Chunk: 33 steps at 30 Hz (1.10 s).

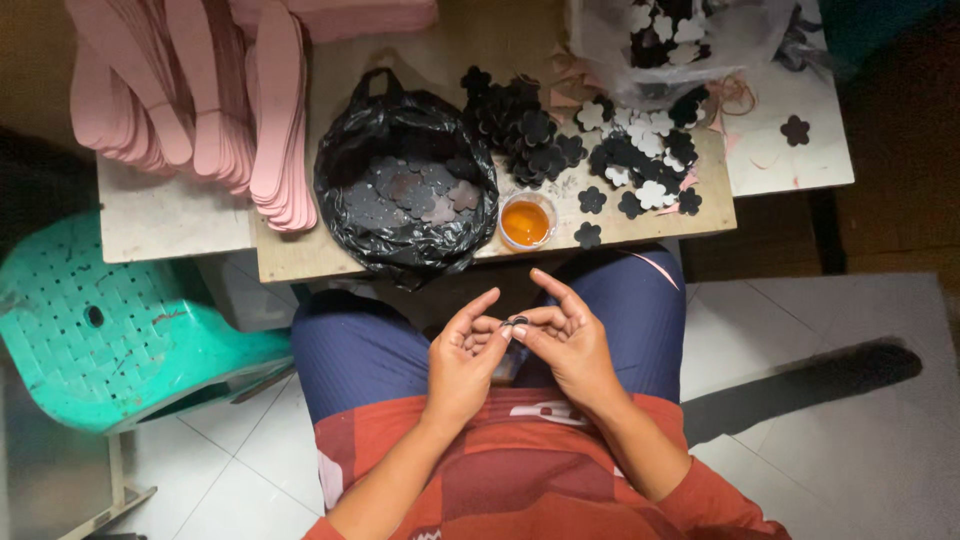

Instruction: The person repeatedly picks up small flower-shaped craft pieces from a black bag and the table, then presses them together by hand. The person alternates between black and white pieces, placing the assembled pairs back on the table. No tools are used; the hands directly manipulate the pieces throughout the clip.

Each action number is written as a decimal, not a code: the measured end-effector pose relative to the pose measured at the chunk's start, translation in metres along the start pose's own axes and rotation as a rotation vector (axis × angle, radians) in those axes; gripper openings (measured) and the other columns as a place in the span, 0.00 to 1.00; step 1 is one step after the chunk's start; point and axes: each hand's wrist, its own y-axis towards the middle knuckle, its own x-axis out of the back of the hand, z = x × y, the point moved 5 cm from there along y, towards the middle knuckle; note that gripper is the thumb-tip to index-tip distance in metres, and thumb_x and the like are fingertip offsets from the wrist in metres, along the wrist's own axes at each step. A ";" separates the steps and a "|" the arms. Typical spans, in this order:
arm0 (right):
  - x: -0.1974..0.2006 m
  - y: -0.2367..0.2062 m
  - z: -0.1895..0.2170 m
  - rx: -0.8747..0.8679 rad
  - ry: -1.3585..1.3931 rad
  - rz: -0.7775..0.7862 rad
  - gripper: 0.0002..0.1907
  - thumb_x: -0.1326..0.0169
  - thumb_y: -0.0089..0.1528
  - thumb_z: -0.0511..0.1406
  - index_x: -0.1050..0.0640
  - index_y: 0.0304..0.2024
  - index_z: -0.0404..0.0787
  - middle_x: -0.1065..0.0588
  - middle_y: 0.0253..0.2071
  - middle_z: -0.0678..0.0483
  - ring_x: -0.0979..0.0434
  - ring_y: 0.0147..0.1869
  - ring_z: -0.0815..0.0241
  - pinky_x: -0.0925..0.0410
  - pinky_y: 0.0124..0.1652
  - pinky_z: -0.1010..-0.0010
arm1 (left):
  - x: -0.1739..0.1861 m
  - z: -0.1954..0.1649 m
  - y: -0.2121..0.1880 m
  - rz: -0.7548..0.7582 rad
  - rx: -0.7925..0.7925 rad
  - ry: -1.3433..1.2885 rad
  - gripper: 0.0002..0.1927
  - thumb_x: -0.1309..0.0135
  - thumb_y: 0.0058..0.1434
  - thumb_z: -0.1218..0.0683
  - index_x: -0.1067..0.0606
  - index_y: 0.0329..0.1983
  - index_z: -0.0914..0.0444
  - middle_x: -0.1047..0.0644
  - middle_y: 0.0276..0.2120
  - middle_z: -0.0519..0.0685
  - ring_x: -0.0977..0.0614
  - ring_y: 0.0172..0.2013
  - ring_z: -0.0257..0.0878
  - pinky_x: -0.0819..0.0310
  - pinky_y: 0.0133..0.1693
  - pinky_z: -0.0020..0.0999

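A low wooden table (300, 262) stands right at the knees, so everything is in reach: pink soles (265, 110) stacked on the left, a black bag (405, 165) of flower cutouts gaping open, a small glue cup (526, 222) nearest. Over the lap, left hand (462, 365) and right hand (570, 340) meet, fingertips pinched on one small dark flower piece (517, 322)
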 end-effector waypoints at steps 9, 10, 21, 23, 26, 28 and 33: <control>-0.001 0.005 -0.003 0.025 -0.063 0.001 0.38 0.41 0.59 0.24 0.38 0.71 0.34 0.19 0.39 0.50 0.20 0.43 0.68 0.28 0.44 0.78 | 0.005 0.005 0.003 -0.005 0.011 -0.034 0.25 0.45 0.64 0.67 0.29 0.66 0.69 0.22 0.37 0.45 0.22 0.36 0.26 0.26 0.40 0.20; -0.003 0.006 -0.001 0.017 -0.071 0.004 0.38 0.41 0.59 0.24 0.37 0.71 0.34 0.19 0.39 0.50 0.20 0.43 0.68 0.28 0.44 0.78 | 0.006 0.004 0.004 0.000 0.012 -0.040 0.26 0.45 0.64 0.67 0.30 0.66 0.69 0.22 0.38 0.46 0.22 0.36 0.27 0.25 0.40 0.20; -0.001 0.089 0.092 0.382 -0.061 -0.018 0.42 0.39 0.60 0.21 0.41 0.74 0.34 0.22 0.43 0.50 0.21 0.46 0.67 0.27 0.48 0.77 | 0.005 -0.007 0.004 0.013 0.032 0.104 0.24 0.43 0.65 0.61 0.28 0.66 0.66 0.18 0.47 0.50 0.21 0.41 0.27 0.25 0.44 0.21; -0.001 0.122 0.103 0.441 -0.067 -0.039 0.42 0.38 0.62 0.22 0.41 0.75 0.35 0.22 0.44 0.48 0.21 0.46 0.66 0.27 0.48 0.76 | 0.004 -0.004 0.001 0.022 0.048 0.152 0.22 0.44 0.66 0.60 0.26 0.64 0.66 0.18 0.45 0.50 0.21 0.41 0.26 0.25 0.44 0.21; 0.010 0.151 0.111 0.511 -0.333 -0.109 0.44 0.36 0.63 0.26 0.45 0.76 0.39 0.21 0.51 0.46 0.20 0.51 0.65 0.26 0.51 0.74 | 0.004 -0.003 0.001 0.030 0.036 0.161 0.22 0.45 0.66 0.60 0.26 0.64 0.65 0.18 0.45 0.48 0.21 0.41 0.26 0.25 0.45 0.21; 0.024 0.153 0.109 0.541 -0.509 -0.209 0.45 0.36 0.63 0.28 0.46 0.76 0.42 0.20 0.53 0.46 0.19 0.51 0.65 0.25 0.51 0.73 | 0.009 -0.001 0.000 0.002 0.065 0.172 0.22 0.45 0.66 0.59 0.26 0.63 0.65 0.18 0.44 0.48 0.21 0.40 0.27 0.25 0.44 0.21; 0.096 0.108 0.105 0.553 -0.861 -0.631 0.42 0.35 0.61 0.29 0.39 0.75 0.43 0.17 0.48 0.49 0.22 0.39 0.63 0.26 0.44 0.71 | 0.017 0.001 0.006 -0.023 0.045 0.155 0.21 0.45 0.66 0.60 0.26 0.63 0.65 0.18 0.44 0.48 0.21 0.41 0.27 0.25 0.46 0.21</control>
